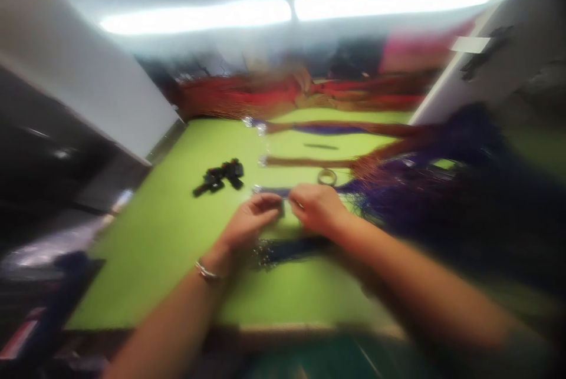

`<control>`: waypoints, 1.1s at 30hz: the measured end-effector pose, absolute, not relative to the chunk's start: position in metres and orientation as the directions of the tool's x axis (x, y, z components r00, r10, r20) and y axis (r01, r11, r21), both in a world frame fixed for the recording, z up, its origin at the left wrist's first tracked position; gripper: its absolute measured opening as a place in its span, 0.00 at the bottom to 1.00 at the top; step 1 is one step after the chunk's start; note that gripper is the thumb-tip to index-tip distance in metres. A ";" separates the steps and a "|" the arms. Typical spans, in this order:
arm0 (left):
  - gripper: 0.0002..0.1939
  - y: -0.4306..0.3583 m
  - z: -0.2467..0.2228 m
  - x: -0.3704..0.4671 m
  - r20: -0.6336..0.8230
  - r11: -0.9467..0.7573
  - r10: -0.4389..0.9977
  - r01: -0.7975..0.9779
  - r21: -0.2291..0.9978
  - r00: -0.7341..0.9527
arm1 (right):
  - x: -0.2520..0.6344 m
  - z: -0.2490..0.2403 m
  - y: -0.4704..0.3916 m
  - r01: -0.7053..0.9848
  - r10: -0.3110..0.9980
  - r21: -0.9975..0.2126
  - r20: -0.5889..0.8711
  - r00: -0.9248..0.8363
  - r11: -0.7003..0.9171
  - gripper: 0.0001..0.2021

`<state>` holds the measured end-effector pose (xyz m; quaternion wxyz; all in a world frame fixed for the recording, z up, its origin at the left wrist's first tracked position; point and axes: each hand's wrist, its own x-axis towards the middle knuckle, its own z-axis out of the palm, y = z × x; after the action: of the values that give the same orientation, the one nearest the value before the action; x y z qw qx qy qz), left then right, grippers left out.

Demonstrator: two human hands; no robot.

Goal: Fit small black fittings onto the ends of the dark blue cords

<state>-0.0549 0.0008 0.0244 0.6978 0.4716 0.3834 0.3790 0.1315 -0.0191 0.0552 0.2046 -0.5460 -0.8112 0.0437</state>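
Note:
My left hand (254,217), with a bracelet at the wrist, pinches a small dark piece (282,208) that looks like a black connector housing. Close beside it, my right hand (319,208) has its fingers pressed together, and what they hold is too blurred to make out. Just behind both hands lies a bundle of blue wires (272,191) with shiny ends. Nearer to me, partly under my right forearm, is another bundle of dark blue wires (292,249) with metal tips. A pile of black connector housings (221,176) rests to the left.
On the green tabletop (154,249) are brown wire bundles (309,162), a roll of tape (327,177) and a thin dark stick-like tool (321,146). Tangled blue wires (420,202) spread over the right side. Red and brown wires (247,96) lie along the back, between side panels.

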 end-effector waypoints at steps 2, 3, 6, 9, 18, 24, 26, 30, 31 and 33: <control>0.16 0.000 0.025 -0.054 -0.179 0.267 0.891 -0.165 0.949 0.417 | 0.131 0.054 -0.020 0.855 0.885 -0.268 0.282 -0.371 0.444 0.11; 0.16 0.000 0.025 -0.054 -0.194 0.285 0.889 -0.170 0.943 0.415 | 0.131 0.054 -0.020 0.848 0.877 -0.262 0.283 -0.388 0.460 0.11; 0.15 -0.002 0.030 -0.051 -0.250 0.355 0.876 -0.198 0.914 0.413 | 0.131 0.050 -0.021 0.821 0.863 -0.298 0.308 -0.401 0.487 0.11; 0.15 -0.003 0.032 -0.051 -0.263 0.375 0.876 -0.226 0.899 0.405 | 0.132 0.046 -0.019 0.773 0.872 -0.419 0.335 -0.357 0.477 0.10; 0.14 -0.001 0.024 -0.052 -0.189 0.299 0.856 -0.163 0.940 0.482 | 0.133 0.042 -0.017 0.793 0.863 -0.349 0.286 -0.417 0.499 0.07; 0.15 0.000 0.020 -0.051 -0.162 0.265 0.845 -0.136 0.955 0.510 | 0.129 0.037 -0.018 0.821 0.873 -0.304 0.239 -0.425 0.484 0.07; 0.15 0.000 0.021 -0.051 -0.156 0.252 0.853 -0.131 0.959 0.499 | 0.129 0.039 -0.017 0.820 0.875 -0.314 0.250 -0.414 0.478 0.07; 0.22 0.000 0.025 -0.053 -0.119 0.234 0.858 -0.173 0.957 0.500 | 0.142 0.063 -0.011 0.793 0.894 -0.438 0.345 -0.286 0.423 0.09; 0.23 0.000 0.025 -0.054 -0.113 0.224 0.846 -0.156 0.962 0.522 | 0.150 0.072 -0.009 0.773 0.906 -0.500 0.357 -0.226 0.390 0.08; 0.22 -0.001 0.024 -0.056 -0.102 0.141 0.799 -0.020 0.990 0.592 | 0.176 0.094 -0.006 0.697 0.941 -0.652 0.324 -0.101 0.299 0.07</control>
<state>-0.0555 -0.0005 0.0242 0.6769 0.5814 0.3351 0.3025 0.1763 -0.0055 0.0940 0.3578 -0.5669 -0.7222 0.1704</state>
